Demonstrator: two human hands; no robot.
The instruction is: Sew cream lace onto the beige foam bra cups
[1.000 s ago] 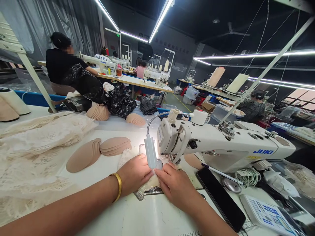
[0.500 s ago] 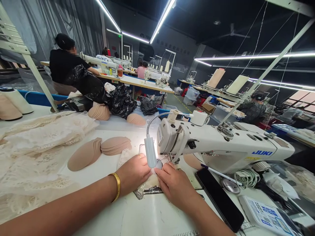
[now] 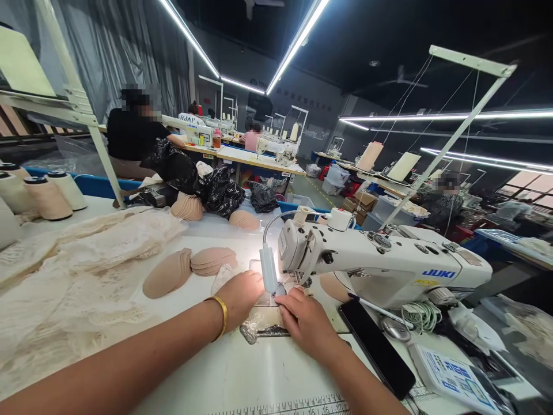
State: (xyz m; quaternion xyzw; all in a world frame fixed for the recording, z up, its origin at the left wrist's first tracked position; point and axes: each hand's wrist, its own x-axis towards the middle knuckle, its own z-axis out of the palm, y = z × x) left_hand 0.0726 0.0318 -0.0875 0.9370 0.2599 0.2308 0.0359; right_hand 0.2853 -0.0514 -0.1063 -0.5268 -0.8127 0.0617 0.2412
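Note:
Under the lit lamp [image 3: 268,270] of a white sewing machine [image 3: 371,253], both hands are at the needle area. My left hand [image 3: 242,297], with a gold bangle [image 3: 223,317] at the wrist, lies over pale lace fabric [image 3: 221,278], its fingertips partly behind the lamp. What those fingers press or grip cannot be made out. My right hand [image 3: 305,317] is curled just right of the lamp, thumb and finger closed at a small grey part [image 3: 280,289] by the needle. Stacks of beige oval pads [image 3: 167,274] lie left of my left hand.
Cream lace [image 3: 86,271] covers the table's left side, with thread cones [image 3: 49,199] behind. A black phone [image 3: 375,349], a mouse [image 3: 395,328] and a labelled box [image 3: 453,374] lie right. People sit at other machines beyond black bags [image 3: 222,190].
The view has shifted, bringing more thread cones and the table ruler into sight. My left hand has drawn slightly away from my right, leaving a wider gap below the lamp.

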